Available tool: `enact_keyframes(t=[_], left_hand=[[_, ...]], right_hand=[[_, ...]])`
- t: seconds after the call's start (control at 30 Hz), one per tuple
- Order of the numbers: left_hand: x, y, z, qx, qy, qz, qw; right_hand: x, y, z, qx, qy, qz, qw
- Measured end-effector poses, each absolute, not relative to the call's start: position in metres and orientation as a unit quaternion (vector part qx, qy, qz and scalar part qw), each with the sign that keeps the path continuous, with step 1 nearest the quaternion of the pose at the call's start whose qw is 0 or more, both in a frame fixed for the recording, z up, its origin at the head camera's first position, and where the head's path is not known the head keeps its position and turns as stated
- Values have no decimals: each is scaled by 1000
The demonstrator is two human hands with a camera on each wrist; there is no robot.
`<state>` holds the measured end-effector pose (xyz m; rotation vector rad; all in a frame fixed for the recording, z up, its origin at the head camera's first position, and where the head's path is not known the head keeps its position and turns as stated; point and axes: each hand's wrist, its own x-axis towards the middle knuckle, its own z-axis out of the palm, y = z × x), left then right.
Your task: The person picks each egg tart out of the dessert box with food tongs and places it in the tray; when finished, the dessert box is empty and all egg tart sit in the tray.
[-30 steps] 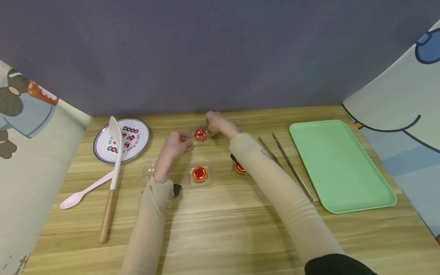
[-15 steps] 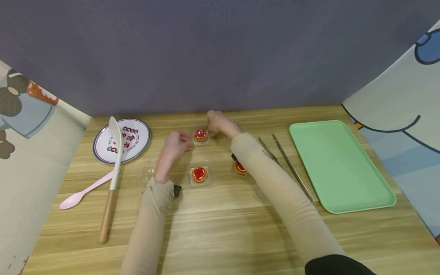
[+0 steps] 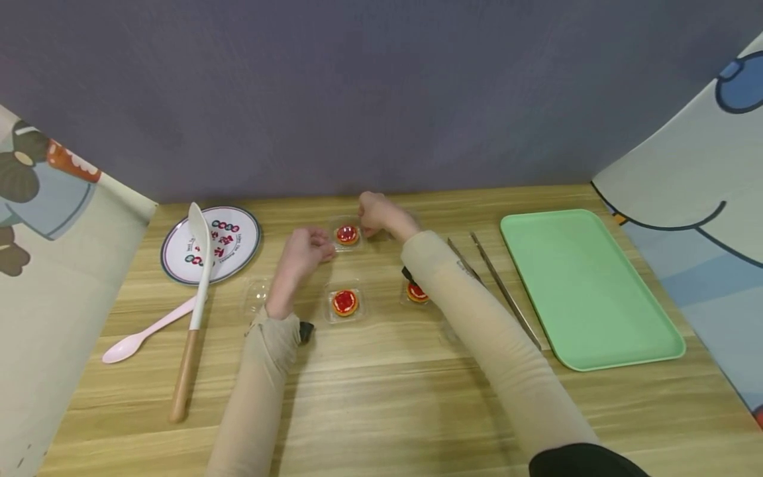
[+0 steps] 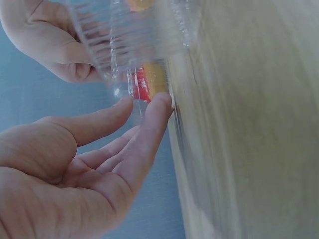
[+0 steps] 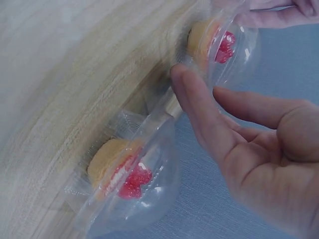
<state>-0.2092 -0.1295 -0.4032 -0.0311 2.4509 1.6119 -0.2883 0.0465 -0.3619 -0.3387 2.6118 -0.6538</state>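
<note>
A small tart with a glossy red top sits in a clear plastic box (image 3: 347, 234) with a domed lid, near the table's back edge. My left hand (image 3: 306, 252) is at the box's left side, thumb and forefinger extended and apart, their tips right at its edge (image 4: 144, 99). On the other side is my right hand (image 3: 378, 213); in the right wrist view its thumb and fingers stay apart, tips beside the box (image 5: 219, 47). Another tart box (image 3: 344, 303) stands nearer the front. A third tart (image 3: 417, 293) is partly hidden by my right sleeve.
At left a white plate (image 3: 238, 248) carries the head of a spatula (image 3: 201, 298); a pink spoon (image 3: 157, 328) lies beside it. Metal tongs (image 3: 507, 291) and a green tray (image 3: 590, 291) lie at right. Clear plastic (image 3: 255, 293) is near my left wrist. A grey wall (image 3: 369, 99) rises behind.
</note>
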Motion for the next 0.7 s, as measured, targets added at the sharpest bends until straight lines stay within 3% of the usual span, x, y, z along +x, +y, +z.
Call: enact_keyframes(t=[0.7], left_hand=[[-210,-131,-402,-19,824,554,117]], right_hand=[[-280,46,-357,-146,947,-222,182]])
